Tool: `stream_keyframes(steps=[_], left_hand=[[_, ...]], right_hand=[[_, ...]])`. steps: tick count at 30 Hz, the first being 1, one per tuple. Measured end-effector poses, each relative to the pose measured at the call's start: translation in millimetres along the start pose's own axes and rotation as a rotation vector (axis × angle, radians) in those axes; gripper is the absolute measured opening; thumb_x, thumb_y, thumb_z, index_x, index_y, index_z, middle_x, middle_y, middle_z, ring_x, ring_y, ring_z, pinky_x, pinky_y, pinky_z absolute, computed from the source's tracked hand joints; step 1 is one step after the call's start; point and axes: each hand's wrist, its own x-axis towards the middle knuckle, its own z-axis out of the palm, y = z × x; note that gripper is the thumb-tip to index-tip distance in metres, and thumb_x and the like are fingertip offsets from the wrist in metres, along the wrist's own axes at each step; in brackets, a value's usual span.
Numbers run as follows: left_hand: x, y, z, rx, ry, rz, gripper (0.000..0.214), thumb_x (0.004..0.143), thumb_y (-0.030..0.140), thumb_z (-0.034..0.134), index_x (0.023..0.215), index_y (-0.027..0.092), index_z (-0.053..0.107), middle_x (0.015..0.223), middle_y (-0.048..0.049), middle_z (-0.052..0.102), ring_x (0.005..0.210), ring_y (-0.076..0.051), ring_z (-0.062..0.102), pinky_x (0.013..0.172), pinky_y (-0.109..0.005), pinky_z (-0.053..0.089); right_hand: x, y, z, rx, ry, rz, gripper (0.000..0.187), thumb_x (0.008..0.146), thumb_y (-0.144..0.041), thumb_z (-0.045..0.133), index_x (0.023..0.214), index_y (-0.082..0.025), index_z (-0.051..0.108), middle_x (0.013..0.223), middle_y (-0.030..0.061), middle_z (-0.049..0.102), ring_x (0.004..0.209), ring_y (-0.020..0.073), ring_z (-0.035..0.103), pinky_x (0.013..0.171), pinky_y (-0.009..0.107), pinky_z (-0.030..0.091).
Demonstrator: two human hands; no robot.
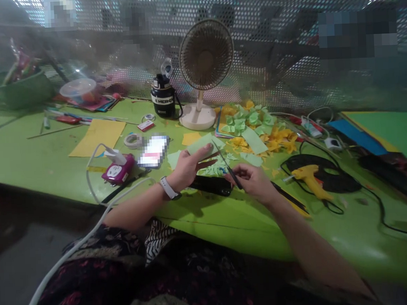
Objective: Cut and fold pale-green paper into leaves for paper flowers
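My left hand (187, 166), with a watch on the wrist, pinches a light green piece of paper (200, 143) between thumb and fingers. In my right hand (250, 179) is a pair of scissors (232, 173), its blades pointing up toward the paper's right edge. Whether the blades touch the paper I cannot tell. Below the hands lie small green paper scraps (213, 169) and a black object (211, 184) partly hidden by my left hand. Beyond them is a pile of cut green paper pieces (251, 119) and yellow-orange paper pieces (279, 138).
A fan (206, 55) and a black bottle (163, 98) stand at the back. To the left are a phone (153, 151), a tape roll (133, 140), a purple power socket (118, 170) with a white cable and a yellow sheet (98, 137). A yellow glue gun (311, 181) lies right.
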Motion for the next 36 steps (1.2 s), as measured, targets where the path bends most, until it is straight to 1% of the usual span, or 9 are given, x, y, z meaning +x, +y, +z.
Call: stream_keyframes(steps=[4, 9, 15, 23, 28, 32, 36], left_hand=[[1.3, -2.6, -2.1, 0.013, -0.001, -0.002, 0.029, 0.065, 0.032, 0.085, 0.080, 0.011, 0.071, 0.091, -0.0092, 0.075, 0.094, -0.028, 0.073, 0.091, -0.040, 0.055], [2.6, -4.5, -3.4, 0.025, 0.001, 0.002, 0.030, 0.066, 0.032, 0.085, 0.082, 0.011, 0.072, 0.090, -0.0090, 0.075, 0.089, -0.025, 0.073, 0.090, -0.039, 0.055], [3.0, -3.9, -4.2, 0.014, -0.016, 0.007, 0.027, 0.068, 0.030, 0.083, 0.086, 0.013, 0.073, 0.095, -0.0084, 0.075, 0.089, -0.023, 0.073, 0.092, -0.040, 0.054], [4.1, -5.4, -5.0, 0.044, -0.037, 0.015, 0.030, 0.067, 0.033, 0.084, 0.087, 0.013, 0.073, 0.093, -0.0081, 0.075, 0.086, -0.022, 0.073, 0.089, -0.039, 0.056], [1.4, -7.2, -3.2, 0.073, -0.054, 0.011, 0.034, 0.066, 0.034, 0.084, 0.089, 0.012, 0.073, 0.092, -0.0086, 0.075, 0.086, -0.024, 0.073, 0.088, -0.041, 0.056], [1.2, -7.0, -2.9, 0.068, -0.053, 0.016, 0.033, 0.066, 0.034, 0.085, 0.089, 0.013, 0.073, 0.092, -0.0085, 0.075, 0.086, -0.024, 0.073, 0.088, -0.042, 0.056], [2.6, -8.0, -4.4, 0.076, -0.053, 0.008, 0.033, 0.067, 0.035, 0.084, 0.090, 0.013, 0.074, 0.094, -0.0086, 0.075, 0.087, -0.024, 0.073, 0.087, -0.042, 0.056]], right_hand=[[2.3, 5.2, 0.3, -0.011, -0.031, -0.018, 0.049, 0.056, -0.057, 0.085, 0.072, -0.017, 0.062, 0.064, -0.0006, 0.062, 0.057, 0.0116, 0.054, 0.054, 0.025, 0.043], [3.9, 7.3, -1.0, -0.021, -0.051, -0.038, 0.048, 0.058, -0.058, 0.084, 0.073, -0.018, 0.063, 0.066, -0.0001, 0.063, 0.059, 0.0123, 0.056, 0.056, 0.026, 0.046], [2.0, 6.9, -2.3, -0.011, -0.053, -0.031, 0.047, 0.060, -0.059, 0.083, 0.074, -0.018, 0.064, 0.068, 0.0006, 0.064, 0.061, 0.0128, 0.057, 0.058, 0.026, 0.048], [1.4, 2.5, -0.6, -0.008, -0.034, -0.008, 0.048, 0.056, -0.058, 0.085, 0.069, -0.018, 0.061, 0.063, -0.0011, 0.061, 0.056, 0.0114, 0.053, 0.053, 0.025, 0.042], [0.3, 2.5, -2.4, -0.018, -0.053, -0.023, 0.046, 0.059, -0.056, 0.084, 0.074, -0.018, 0.063, 0.067, -0.0004, 0.063, 0.058, 0.0118, 0.054, 0.055, 0.025, 0.044], [0.0, 2.4, -1.8, -0.027, -0.032, -0.041, 0.047, 0.058, -0.059, 0.083, 0.071, -0.018, 0.062, 0.064, -0.0007, 0.062, 0.056, 0.0116, 0.053, 0.053, 0.024, 0.044], [0.8, 2.7, -0.8, -0.023, -0.028, -0.028, 0.049, 0.056, -0.060, 0.083, 0.070, -0.019, 0.061, 0.062, -0.0013, 0.061, 0.055, 0.0118, 0.053, 0.051, 0.025, 0.044]])
